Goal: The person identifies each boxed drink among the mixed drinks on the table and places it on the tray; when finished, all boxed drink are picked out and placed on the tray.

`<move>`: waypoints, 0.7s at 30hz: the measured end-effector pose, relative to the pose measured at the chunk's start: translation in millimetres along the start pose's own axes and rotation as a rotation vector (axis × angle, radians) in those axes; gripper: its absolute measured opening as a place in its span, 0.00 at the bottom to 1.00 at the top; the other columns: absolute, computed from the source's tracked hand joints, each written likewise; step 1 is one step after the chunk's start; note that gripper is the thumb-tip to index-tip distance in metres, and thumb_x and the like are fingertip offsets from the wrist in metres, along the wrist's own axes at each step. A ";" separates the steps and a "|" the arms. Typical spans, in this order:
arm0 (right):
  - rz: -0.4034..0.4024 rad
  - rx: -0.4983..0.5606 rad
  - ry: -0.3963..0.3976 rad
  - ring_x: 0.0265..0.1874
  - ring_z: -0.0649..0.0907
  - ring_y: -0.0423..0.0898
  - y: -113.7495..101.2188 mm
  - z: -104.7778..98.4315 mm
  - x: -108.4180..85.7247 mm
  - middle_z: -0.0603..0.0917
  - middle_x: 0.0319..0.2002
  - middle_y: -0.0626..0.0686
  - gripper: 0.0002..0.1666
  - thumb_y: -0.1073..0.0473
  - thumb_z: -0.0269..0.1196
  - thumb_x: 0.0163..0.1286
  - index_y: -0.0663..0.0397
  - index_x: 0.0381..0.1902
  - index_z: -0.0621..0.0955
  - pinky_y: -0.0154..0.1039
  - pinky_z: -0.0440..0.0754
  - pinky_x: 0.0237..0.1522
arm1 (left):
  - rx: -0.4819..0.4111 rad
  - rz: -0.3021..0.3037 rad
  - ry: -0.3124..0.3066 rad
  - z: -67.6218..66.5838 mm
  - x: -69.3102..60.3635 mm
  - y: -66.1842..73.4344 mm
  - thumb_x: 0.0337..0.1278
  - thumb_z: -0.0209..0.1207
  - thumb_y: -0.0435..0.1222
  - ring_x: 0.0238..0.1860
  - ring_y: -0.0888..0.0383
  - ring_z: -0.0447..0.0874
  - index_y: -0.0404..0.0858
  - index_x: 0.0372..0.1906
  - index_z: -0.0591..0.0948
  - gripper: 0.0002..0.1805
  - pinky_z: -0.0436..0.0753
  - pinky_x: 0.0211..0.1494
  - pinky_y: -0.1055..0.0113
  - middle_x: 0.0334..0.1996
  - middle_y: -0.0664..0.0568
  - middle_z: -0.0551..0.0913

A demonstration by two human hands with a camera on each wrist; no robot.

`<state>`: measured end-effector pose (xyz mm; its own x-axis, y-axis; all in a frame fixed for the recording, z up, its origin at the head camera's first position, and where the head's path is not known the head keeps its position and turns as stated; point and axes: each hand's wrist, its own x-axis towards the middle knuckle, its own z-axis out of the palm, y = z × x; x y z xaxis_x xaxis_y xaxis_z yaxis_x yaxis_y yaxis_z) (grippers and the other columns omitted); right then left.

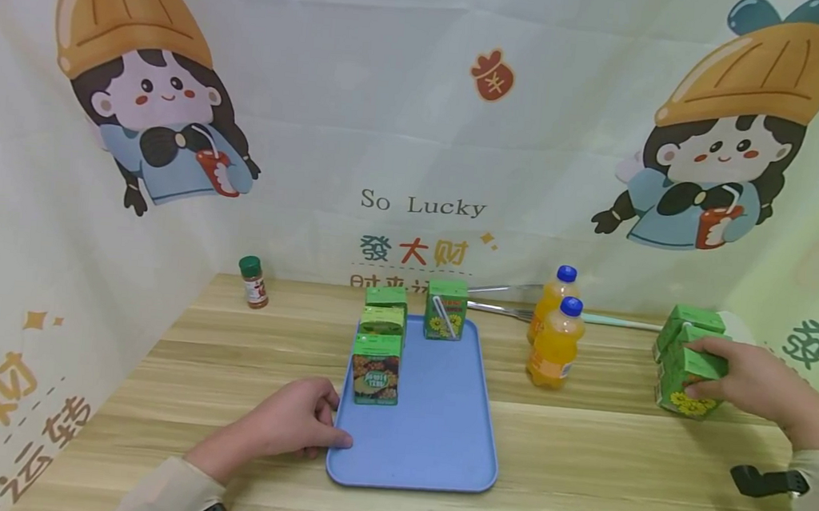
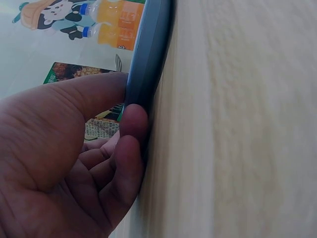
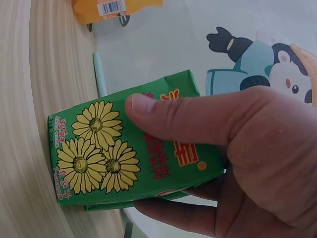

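My left hand (image 1: 295, 419) pinches the left rim of a blue tray (image 1: 437, 450), thumb on top and fingertips against its outer edge in the left wrist view. Along the tray's left side, three green drink cartons (image 1: 375, 373) stand in a row, and a carton with a straw (image 1: 446, 310) stands at its back right. Far right, my right hand (image 1: 746, 382) grips a green drink carton with yellow flowers (image 3: 106, 153), thumb on its front and fingers behind. That carton is upright, its base at or near the tabletop. Another green carton (image 1: 693, 316) stands just behind it.
Two orange drink bottles (image 1: 555, 347) with blue caps stand between the tray and my right hand. Long thin utensils (image 1: 499, 309) lie along the back edge. A green-capped spice jar (image 1: 254, 283) stands at back left. A printed cloth (image 1: 336, 81) hangs behind the wooden table (image 1: 580, 477).
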<state>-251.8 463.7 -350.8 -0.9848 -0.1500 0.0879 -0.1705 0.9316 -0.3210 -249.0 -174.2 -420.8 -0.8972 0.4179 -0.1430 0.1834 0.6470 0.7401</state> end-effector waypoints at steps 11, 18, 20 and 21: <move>0.036 0.079 -0.019 0.46 0.86 0.67 9.6 1.7 -1.6 0.87 0.50 0.72 0.46 0.51 0.86 0.62 0.72 0.68 0.79 0.57 0.84 0.43 | -0.001 0.018 0.004 0.4 0.1 -0.5 0.58 0.83 0.40 0.18 0.57 0.81 0.29 0.52 0.80 0.28 0.80 0.23 0.62 0.22 0.53 0.86; 0.051 0.112 -0.031 0.47 0.86 0.65 12.9 1.7 -2.6 0.88 0.50 0.71 0.46 0.50 0.84 0.66 0.72 0.70 0.78 0.49 0.81 0.42 | 0.001 0.023 0.001 0.2 -0.1 0.4 0.59 0.83 0.40 0.18 0.58 0.81 0.29 0.52 0.80 0.28 0.80 0.23 0.62 0.22 0.53 0.86; 0.052 0.115 -0.029 0.47 0.86 0.65 12.9 1.7 -2.5 0.88 0.51 0.71 0.45 0.50 0.84 0.66 0.72 0.70 0.78 0.49 0.81 0.42 | -0.002 0.023 0.000 0.1 -0.1 0.4 0.59 0.83 0.40 0.18 0.58 0.81 0.29 0.52 0.80 0.28 0.80 0.23 0.62 0.22 0.53 0.86; 0.052 0.116 -0.027 0.47 0.86 0.65 12.7 1.8 -2.5 0.88 0.51 0.71 0.45 0.50 0.84 0.66 0.72 0.70 0.78 0.49 0.81 0.42 | -0.003 0.023 0.000 0.0 -0.1 0.3 0.59 0.83 0.40 0.18 0.58 0.81 0.29 0.52 0.80 0.28 0.80 0.23 0.62 0.22 0.53 0.86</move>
<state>-251.6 475.2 -356.8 -0.9926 -0.1130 0.0435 -0.1207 0.8942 -0.4312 -248.8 -174.0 -420.5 -0.8927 0.4326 -0.1262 0.2024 0.6352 0.7454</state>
